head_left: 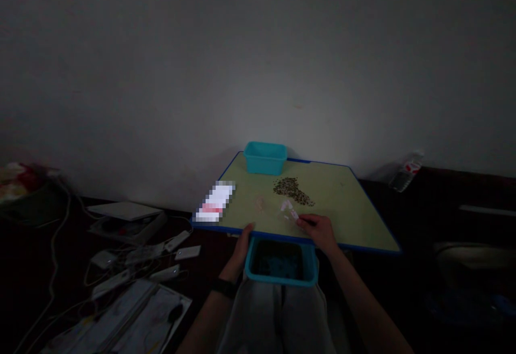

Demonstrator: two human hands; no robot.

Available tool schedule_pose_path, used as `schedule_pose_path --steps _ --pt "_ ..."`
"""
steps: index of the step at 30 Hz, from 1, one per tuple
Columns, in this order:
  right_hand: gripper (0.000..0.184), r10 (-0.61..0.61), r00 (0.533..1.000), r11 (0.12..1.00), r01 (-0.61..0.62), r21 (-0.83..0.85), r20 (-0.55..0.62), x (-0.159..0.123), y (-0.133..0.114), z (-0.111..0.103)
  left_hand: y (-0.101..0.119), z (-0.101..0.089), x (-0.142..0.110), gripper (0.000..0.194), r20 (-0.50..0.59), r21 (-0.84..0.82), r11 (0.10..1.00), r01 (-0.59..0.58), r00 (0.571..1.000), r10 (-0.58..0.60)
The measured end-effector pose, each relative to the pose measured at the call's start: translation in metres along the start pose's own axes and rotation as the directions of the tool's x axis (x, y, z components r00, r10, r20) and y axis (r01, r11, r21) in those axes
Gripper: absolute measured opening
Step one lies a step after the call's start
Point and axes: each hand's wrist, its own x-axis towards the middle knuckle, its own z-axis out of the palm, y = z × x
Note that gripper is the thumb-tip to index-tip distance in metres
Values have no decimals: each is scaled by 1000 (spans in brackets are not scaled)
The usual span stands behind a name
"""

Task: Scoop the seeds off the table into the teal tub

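My right hand [320, 230] is over the front edge of the folding table [342, 192], with thumb and fingers pinched on a small white strip with pink marks [294, 213]. Similar pale scraps [284, 204] lie just beyond its fingertips. Farther back, dark and light grains, perhaps beans or seeds [293, 189], are spread in a loose pile. My left hand [244, 240] rests against the front edge, fingers extended, beside a blue-green plastic bin [281, 283] on my lap. The bin's inside is dark, and its contents cannot be made out.
Another blue-green bin [266, 159] stands at the table's back edge. A lit phone [215, 202], blurred out, lies at the left edge. A small beige heap [259, 202] sits on the tabletop. Cables and power strips [165, 247] clutter the floor at left. A clear package [407, 172] leans at right.
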Motion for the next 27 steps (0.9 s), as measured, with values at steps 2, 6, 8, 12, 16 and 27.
schedule_pose_path --steps 2,6,8,12,16,27 --pt "25 -2 1000 1000 2 5 3 0 0 -1 0 1 0 38 3 -1 1000 -3 1000 3" --pt "25 -37 998 999 38 -26 50 0 -1 -3 0 2 0 36 -17 6 1000 -14 1000 14" --pt "25 -46 997 998 47 -33 55 0 0 -2 1 3 -1 35 -24 13 1000 -16 1000 17" --pt "27 -14 1000 1000 14 -1 19 4 3 -5 4 4 -7 37 -8 8 1000 9 1000 -9" --pt "25 -8 995 998 1 -69 -104 29 11 -23 7 6 -11 34 -28 18 1000 7 1000 -6" --pt "27 -112 963 977 61 -207 -246 99 38 -35 5 7 -8 41 -20 -19 999 38 999 -38"
